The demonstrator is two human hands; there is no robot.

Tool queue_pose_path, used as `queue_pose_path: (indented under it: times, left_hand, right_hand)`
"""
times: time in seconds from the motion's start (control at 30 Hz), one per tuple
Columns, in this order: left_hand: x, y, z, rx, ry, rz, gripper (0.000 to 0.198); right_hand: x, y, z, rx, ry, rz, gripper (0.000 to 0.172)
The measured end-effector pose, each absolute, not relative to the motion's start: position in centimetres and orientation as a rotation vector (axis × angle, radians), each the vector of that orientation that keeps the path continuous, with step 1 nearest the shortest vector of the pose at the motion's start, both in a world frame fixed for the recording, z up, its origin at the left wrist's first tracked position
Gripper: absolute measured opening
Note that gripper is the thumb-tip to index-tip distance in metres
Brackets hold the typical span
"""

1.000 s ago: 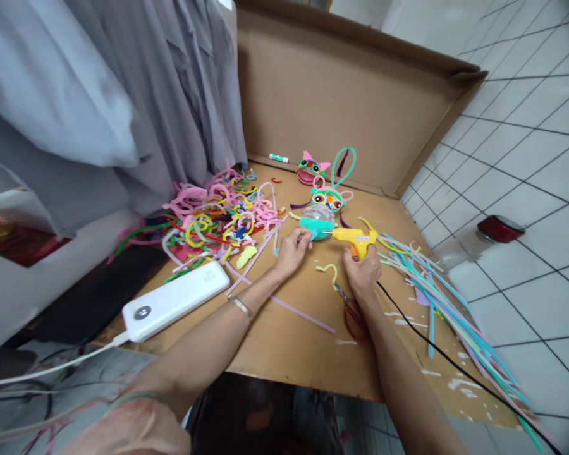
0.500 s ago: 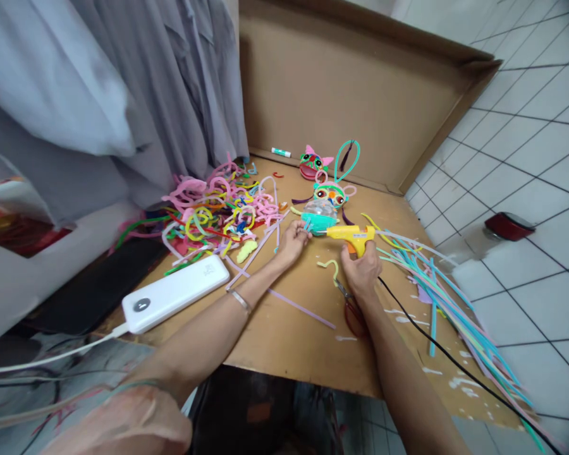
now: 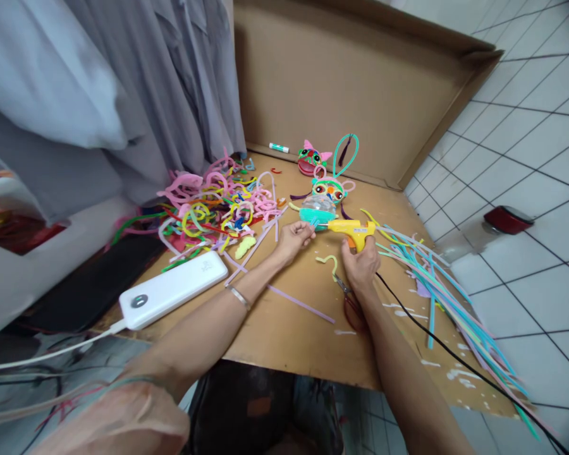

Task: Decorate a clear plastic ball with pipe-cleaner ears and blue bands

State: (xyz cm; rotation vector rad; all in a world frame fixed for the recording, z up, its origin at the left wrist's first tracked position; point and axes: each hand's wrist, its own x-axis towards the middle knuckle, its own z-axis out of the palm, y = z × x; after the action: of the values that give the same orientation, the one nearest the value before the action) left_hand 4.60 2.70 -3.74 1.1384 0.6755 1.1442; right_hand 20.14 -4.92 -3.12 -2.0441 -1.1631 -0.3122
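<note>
My right hand [image 3: 360, 262] grips the handle of a yellow glue gun [image 3: 349, 227], whose nozzle points left at the teal base of a pipe-cleaner owl figure [image 3: 323, 201]. My left hand [image 3: 294, 239] is closed in a pinch on a short teal pipe-cleaner piece [image 3: 314, 222] right at that base, close to the nozzle tip. The gun's black cord [image 3: 455, 366] runs back along my right forearm. A curled yellow-green pipe cleaner [image 3: 329, 263] lies between my hands.
A tangle of coloured pipe cleaners [image 3: 218, 212] lies left. A white power bank [image 3: 173, 289] sits near the front edge. Long straight pipe cleaners [image 3: 436, 278] fan out on the right. Red-handled scissors [image 3: 353, 309] lie under my right wrist. A second figure [image 3: 312, 158] and a glue stick [image 3: 279, 148] stand by the cardboard wall.
Both hands and the glue gun stay at the figure's base; my left fingers shifted slightly along it and the view tilted a little.
</note>
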Motion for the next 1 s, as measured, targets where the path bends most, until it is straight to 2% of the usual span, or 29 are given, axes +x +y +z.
queue_pose_path:
  times: [0.5,1.0]
  left_hand:
    - [4.6,1.9,-2.8,1.019,0.715,1.122,0.031]
    - [4.7,2.0,-3.0,1.021,0.684,1.123,0.03]
  right_hand:
    - [21.1,-4.3,-4.1,-1.943,-1.194,-0.324,0.032]
    - [21.4,-4.2,-4.6,-1.897,-1.205,-0.366,0.029]
